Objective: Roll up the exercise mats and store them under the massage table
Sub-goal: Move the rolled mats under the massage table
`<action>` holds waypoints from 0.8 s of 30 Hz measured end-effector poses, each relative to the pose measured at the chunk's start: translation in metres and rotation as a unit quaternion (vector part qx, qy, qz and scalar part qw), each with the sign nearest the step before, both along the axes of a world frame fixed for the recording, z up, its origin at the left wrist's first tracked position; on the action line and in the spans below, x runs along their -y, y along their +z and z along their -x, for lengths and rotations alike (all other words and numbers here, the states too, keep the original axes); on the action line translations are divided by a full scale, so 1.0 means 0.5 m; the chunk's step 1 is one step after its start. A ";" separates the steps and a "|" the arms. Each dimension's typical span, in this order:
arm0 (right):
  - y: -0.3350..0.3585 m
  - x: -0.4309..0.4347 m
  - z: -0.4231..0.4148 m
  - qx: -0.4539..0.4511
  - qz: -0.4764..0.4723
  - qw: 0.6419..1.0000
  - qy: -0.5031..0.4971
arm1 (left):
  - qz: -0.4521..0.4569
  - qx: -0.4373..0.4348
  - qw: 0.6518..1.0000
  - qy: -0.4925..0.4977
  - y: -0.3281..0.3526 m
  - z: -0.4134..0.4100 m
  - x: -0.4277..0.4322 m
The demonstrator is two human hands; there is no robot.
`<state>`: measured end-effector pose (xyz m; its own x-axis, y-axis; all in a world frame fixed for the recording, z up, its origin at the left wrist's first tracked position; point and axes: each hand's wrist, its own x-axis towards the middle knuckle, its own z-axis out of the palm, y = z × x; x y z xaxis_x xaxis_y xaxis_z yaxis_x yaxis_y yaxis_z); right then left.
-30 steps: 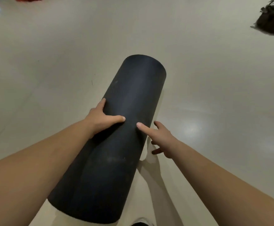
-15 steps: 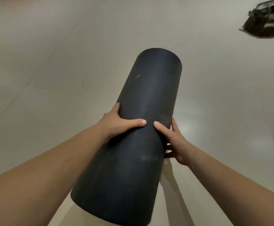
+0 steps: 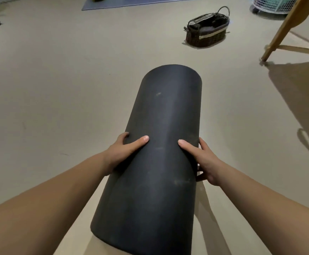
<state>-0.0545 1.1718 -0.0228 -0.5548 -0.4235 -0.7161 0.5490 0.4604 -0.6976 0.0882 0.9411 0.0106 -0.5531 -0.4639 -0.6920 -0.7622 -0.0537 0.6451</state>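
Black and rolled into a thick cylinder, the rolled mat (image 3: 161, 144) is held lengthwise in front of the person, above the beige floor (image 3: 58, 89), its far end pointed ahead. It is gripped at mid-length from both sides. The left hand (image 3: 121, 153) is curled round the left flank with the thumb laid across the top. The right hand (image 3: 203, 161) is wrapped round the right flank, thumb on top and fingers tucked under.

A second ago only a fingertip of the right hand was set on the roll, the other fingers being spread. Half a second ago the roll was slanted to the right; now it is lined up almost straight.

More of the room is taken in than before: a wicker basket (image 3: 207, 32) is seen whole, well apart from the roll. A wooden leg (image 3: 286, 28) is seen at the right. A blue mat (image 3: 131, 1) is laid flat at the far edge.
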 end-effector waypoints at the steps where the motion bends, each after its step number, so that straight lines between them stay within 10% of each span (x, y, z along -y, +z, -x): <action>1: 0.004 0.004 0.003 -0.038 -0.002 0.999 -0.008 | -0.005 -0.002 1.000 -0.005 -0.002 -0.006 -0.001; 13: 0.064 -0.088 0.051 -0.117 0.004 0.992 0.051 | -0.114 -0.057 0.992 -0.012 -0.031 0.027 -0.122; 24: 0.047 -0.431 0.010 -0.110 -0.044 0.974 -0.191 | -0.138 -0.047 0.961 -0.234 -0.042 0.244 -0.367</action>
